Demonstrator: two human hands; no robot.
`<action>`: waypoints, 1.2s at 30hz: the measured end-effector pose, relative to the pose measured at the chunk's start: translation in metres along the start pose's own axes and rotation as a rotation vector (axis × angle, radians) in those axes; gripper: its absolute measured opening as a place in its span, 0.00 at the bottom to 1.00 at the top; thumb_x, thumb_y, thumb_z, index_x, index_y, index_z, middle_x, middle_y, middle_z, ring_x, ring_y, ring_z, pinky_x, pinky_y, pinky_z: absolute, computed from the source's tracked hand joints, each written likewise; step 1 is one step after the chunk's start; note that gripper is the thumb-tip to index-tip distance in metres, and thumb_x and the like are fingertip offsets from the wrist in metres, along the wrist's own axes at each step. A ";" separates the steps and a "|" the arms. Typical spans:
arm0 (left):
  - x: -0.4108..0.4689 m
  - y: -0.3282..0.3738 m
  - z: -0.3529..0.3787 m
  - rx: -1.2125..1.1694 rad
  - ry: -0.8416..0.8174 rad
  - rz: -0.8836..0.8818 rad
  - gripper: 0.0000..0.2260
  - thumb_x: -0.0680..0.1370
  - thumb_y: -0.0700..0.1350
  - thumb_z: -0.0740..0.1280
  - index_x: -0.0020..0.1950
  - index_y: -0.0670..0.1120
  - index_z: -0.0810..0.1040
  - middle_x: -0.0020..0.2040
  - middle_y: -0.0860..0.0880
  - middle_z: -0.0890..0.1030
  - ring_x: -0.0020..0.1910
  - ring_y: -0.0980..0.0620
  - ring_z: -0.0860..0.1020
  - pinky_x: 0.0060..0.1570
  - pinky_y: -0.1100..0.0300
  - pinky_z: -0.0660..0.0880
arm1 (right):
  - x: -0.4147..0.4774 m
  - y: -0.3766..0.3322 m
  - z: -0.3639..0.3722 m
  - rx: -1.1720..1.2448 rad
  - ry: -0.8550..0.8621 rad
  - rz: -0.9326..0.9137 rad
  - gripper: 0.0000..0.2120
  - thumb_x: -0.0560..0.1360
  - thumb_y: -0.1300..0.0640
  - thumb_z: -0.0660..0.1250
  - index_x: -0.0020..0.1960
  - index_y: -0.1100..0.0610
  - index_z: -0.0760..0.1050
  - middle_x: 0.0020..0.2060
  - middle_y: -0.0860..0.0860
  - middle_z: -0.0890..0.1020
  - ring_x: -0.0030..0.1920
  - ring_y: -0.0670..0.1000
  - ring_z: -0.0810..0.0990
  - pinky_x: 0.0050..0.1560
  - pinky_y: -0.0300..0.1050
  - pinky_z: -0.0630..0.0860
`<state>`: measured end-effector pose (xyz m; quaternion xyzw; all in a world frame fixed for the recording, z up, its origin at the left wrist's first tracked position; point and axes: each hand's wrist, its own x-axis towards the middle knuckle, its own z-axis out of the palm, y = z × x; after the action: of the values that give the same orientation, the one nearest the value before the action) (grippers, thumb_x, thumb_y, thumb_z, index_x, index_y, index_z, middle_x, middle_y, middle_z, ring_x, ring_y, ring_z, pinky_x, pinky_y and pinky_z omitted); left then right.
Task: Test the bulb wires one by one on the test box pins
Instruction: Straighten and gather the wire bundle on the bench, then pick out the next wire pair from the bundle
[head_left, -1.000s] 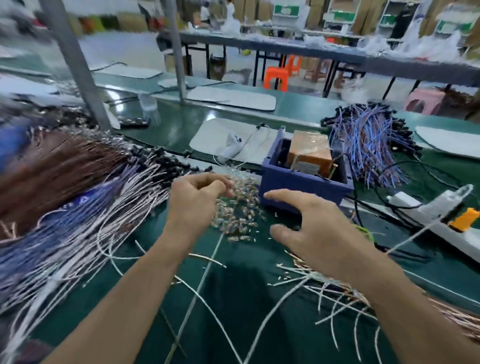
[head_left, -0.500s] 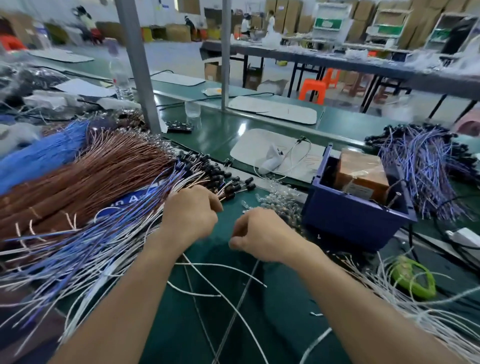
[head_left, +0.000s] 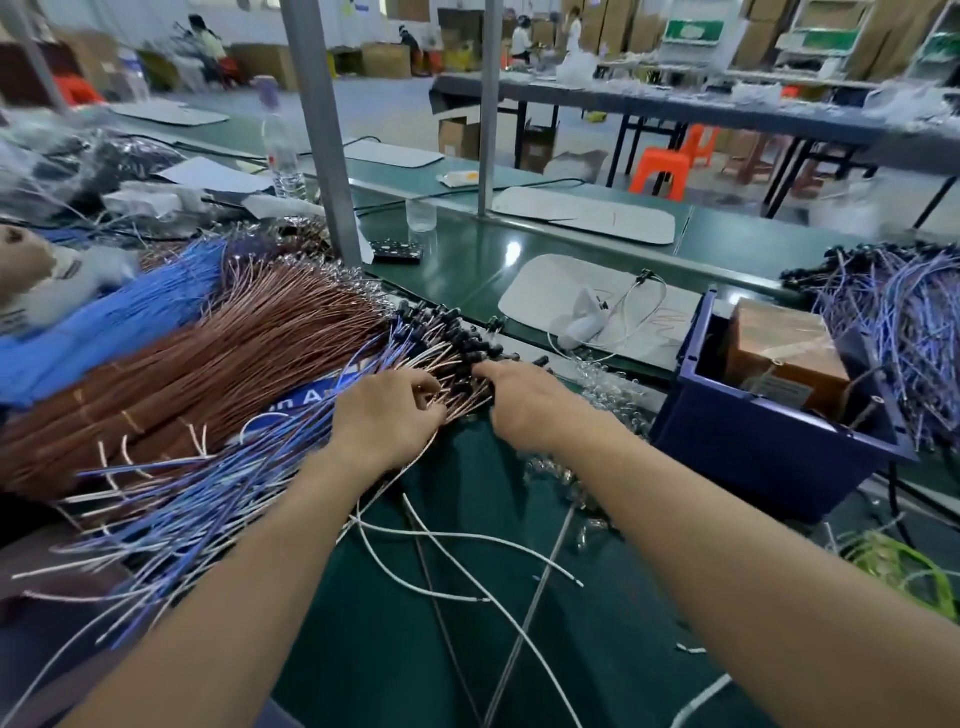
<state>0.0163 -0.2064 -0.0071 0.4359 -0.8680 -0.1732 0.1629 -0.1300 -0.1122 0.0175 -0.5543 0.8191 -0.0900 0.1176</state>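
I'm picking the next lead out of the bulb wires (head_left: 234, 493), pile on my L side of the green mat (head_left: 395, 649); black heads (head_left: 452, 332) are fanning out toward the middle, right where both hands are working.

To do it well, imo: I'm aiming to take just one wire, by the stem close behind its head, & draw it out along the lay of the bundle so the neighbours aren't dragging w/ it; the strands are lying tight & crossed, so a sideways tug is likely snagging several. The bare end then needs carrying R to the test box (head_left: 769, 452), blue bin w/ a brown unit (head_left: 784, 353) inside, well apart from the pile; the pins I'm not making out clearly.

My left hand (head_left: 387, 415) is lying on the bundle, fingers (head_left: 421, 387) curling narrow round a few coppery strands, holding them down & together. My right hand (head_left: 524, 405) is reaching in from the other side, fingertips (head_left: 480, 370) touching the black heads; most of those fingers are hiding behind the back of the hand, so I can't tell if they're pinching one yet.
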 end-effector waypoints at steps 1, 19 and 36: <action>-0.001 -0.002 0.003 -0.023 0.026 0.010 0.10 0.76 0.57 0.71 0.55 0.59 0.83 0.40 0.59 0.81 0.46 0.52 0.81 0.44 0.57 0.72 | 0.004 0.000 0.003 -0.040 0.032 0.000 0.25 0.74 0.65 0.60 0.70 0.54 0.72 0.62 0.57 0.78 0.64 0.60 0.75 0.65 0.52 0.73; -0.015 0.043 0.003 -0.715 -0.108 0.157 0.06 0.79 0.42 0.72 0.55 0.47 0.86 0.40 0.51 0.86 0.37 0.56 0.81 0.41 0.61 0.76 | -0.063 -0.005 -0.055 0.090 0.633 0.143 0.14 0.84 0.58 0.59 0.44 0.57 0.79 0.39 0.52 0.79 0.37 0.52 0.78 0.42 0.50 0.77; -0.060 0.126 -0.034 -0.581 0.124 0.487 0.07 0.73 0.54 0.75 0.49 0.66 0.85 0.36 0.62 0.85 0.33 0.65 0.81 0.36 0.66 0.77 | -0.252 0.116 -0.078 0.142 0.796 0.444 0.11 0.80 0.53 0.68 0.39 0.50 0.79 0.25 0.43 0.77 0.28 0.44 0.75 0.30 0.40 0.67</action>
<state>-0.0231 -0.0927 0.0704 0.1621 -0.8495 -0.3414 0.3682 -0.1657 0.1658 0.0833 -0.2785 0.8911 -0.3244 -0.1521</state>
